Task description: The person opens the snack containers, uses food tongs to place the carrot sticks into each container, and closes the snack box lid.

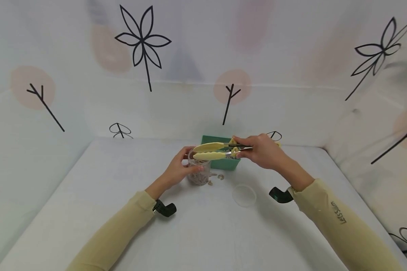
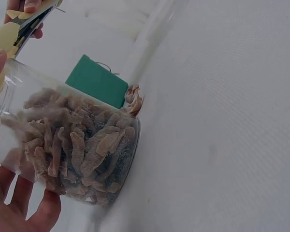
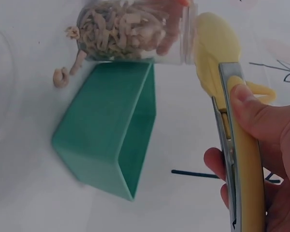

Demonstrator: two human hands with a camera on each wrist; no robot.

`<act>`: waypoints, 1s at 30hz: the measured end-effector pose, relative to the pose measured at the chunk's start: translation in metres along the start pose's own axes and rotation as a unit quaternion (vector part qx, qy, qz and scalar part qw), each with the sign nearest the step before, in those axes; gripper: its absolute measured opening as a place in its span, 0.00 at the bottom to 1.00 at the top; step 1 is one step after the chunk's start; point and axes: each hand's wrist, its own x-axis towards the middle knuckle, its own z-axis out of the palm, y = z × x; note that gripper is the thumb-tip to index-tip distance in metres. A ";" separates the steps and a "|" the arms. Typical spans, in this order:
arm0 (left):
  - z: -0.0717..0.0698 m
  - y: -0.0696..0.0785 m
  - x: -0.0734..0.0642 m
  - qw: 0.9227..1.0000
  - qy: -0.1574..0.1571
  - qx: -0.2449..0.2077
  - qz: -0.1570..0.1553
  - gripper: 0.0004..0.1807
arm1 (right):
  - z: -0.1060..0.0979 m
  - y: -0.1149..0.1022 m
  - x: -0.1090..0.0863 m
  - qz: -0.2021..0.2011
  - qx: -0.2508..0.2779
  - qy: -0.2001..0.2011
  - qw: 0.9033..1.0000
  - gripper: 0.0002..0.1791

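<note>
My left hand grips a clear plastic jar by its side, thumb in front and fingers round the back. Brownish-grey dried strips fill much of the jar, as the left wrist view shows. In my right hand is a pair of tongs with yellow heads and metal arms, held level. The tong heads overlap the jar's open mouth in the head view, slightly apart. A green rectangular box, open at the top, stands right behind the jar.
Several small curled pale pieces lie on the white table beside the jar. A round transparent lid lies flat, right of the jar and nearer to me. Behind the table hangs a patterned white backdrop.
</note>
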 end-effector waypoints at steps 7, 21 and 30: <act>0.001 0.001 -0.001 1.000 0.003 -0.002 -0.010 0.38 | -0.004 0.003 -0.002 0.029 0.012 -0.009 0.999 0.34; 0.001 0.000 -0.001 1.000 0.004 -0.012 0.002 0.38 | -0.032 0.024 -0.002 0.105 -0.104 -0.064 0.987 0.39; 0.002 -0.002 -0.002 1.000 0.001 -0.010 0.009 0.37 | -0.043 0.012 0.031 0.110 -0.231 -0.177 0.950 0.34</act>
